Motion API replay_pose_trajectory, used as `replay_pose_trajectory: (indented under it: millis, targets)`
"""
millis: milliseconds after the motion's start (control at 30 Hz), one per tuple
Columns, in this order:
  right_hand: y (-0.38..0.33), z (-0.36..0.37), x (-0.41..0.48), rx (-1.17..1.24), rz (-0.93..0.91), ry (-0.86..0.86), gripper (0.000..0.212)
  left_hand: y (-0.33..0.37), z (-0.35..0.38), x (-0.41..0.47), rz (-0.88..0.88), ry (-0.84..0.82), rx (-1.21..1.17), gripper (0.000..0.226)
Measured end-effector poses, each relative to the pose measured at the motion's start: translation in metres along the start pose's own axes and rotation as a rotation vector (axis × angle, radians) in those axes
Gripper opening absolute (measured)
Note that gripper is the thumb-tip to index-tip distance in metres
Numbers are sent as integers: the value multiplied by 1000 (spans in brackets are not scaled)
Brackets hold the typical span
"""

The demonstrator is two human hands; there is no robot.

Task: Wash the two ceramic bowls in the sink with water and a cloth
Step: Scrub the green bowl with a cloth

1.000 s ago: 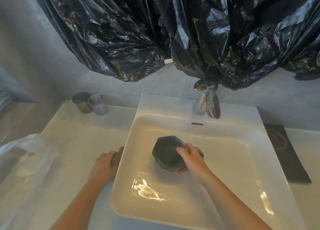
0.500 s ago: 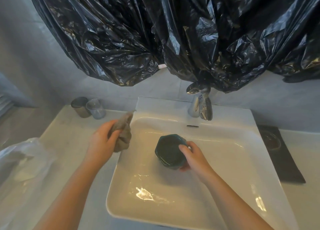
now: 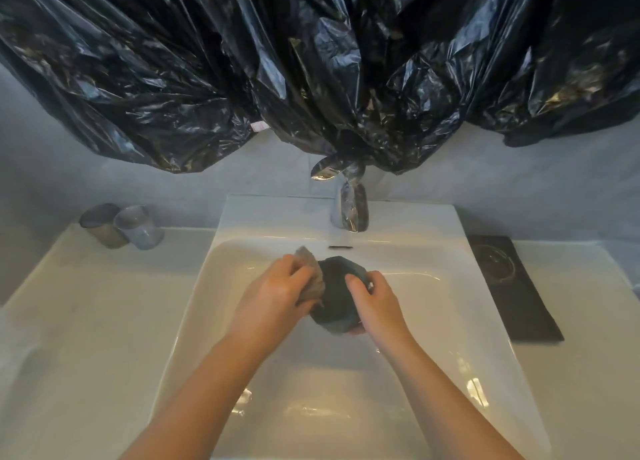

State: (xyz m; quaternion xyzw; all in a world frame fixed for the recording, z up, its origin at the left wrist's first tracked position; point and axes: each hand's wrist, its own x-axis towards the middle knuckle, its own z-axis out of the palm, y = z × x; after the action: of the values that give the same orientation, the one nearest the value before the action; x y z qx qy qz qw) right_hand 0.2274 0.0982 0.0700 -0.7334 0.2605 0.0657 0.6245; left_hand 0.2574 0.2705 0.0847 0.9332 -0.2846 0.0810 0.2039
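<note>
The left hand (image 3: pixel 277 291) grips a grey-brown cloth (image 3: pixel 311 276) against the dark bowl (image 3: pixel 336 297), which the right hand (image 3: pixel 375 303) holds over the white sink (image 3: pixel 467 303).

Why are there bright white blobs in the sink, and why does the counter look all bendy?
Head view: the blobs are glare, light bouncing off the glossy sink; the black plastic glints too. Head view again: the wide-angle lens bows the counter edges, and the dark bowl in the right hand shows little detail.
</note>
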Motion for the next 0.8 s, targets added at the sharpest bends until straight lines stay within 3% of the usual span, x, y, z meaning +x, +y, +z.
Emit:
replay_pose_trajectory:
  millis: [233,400,467,567,633,700,800]
  targets:
    - [10,-12,9,21,41,1,29,-16,10,-2,234,-137,-122,50]
    - [10,-11,13,-7,28,-17,31,-9,8,-1,391,-162,-67,31]
    - [10,-12,16,-55,8,-21,31,-6,11,1,370,-133,-99,35]
    - [11,-15,18,-98,-8,-31,32,-4,14,4,185,-150,-236,57]
    - [11,-17,19,-99,-16,-34,32,-4,19,7,189,-157,-299,55]
    - [11,-20,18,-112,-33,-32,34,-7,24,8,324,-183,-144,48]
    - [11,-26,18,-153,-45,-26,35,-11,22,4,448,-342,6,59]
